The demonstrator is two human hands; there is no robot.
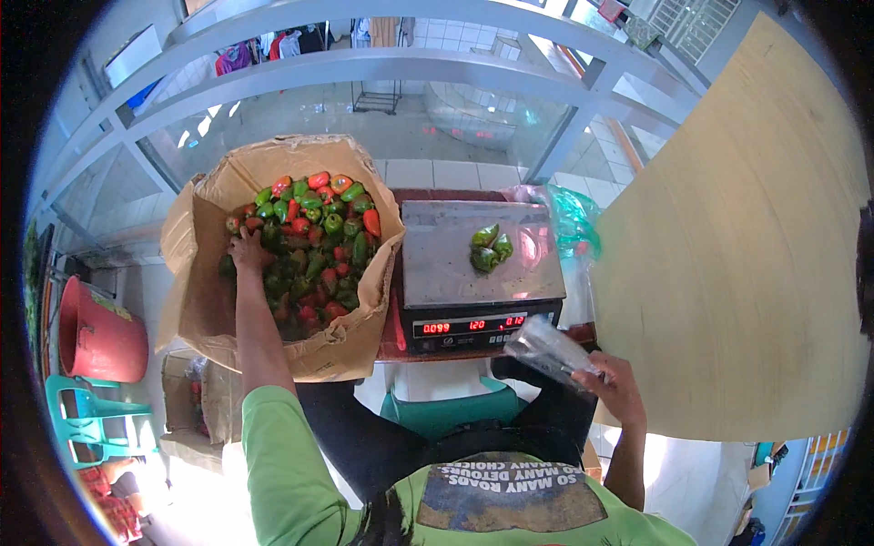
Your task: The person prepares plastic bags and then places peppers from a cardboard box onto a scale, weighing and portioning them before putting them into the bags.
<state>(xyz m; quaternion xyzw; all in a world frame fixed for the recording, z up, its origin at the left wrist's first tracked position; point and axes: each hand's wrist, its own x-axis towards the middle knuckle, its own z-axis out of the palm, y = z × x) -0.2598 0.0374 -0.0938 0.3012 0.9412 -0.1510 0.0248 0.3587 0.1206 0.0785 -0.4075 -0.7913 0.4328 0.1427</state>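
Observation:
My left hand (pixel 246 250) reaches into a large open cardboard box (pixel 205 300) and touches the peppers at its left side. Its fingertips are partly hidden among them, so I cannot tell whether it grips one. Red and green peppers (pixel 314 232) fill the box. To its right stands a digital scale (pixel 482 273) with a flat metal pan and a lit red display. A few green peppers (pixel 490 247) lie together on the pan. My right hand (pixel 612 387) is closed on one end of a clear plastic bag (pixel 551 353), held just in front of the scale.
Green and clear plastic bags (pixel 574 223) lie beside the scale. A large curved wooden sheet (pixel 728 255) stands at the right. Metal railing (pixel 382 73) with glass runs behind. On the left are a red bucket (pixel 105 332), a turquoise chair (pixel 86 409) and a smaller carton (pixel 196 400).

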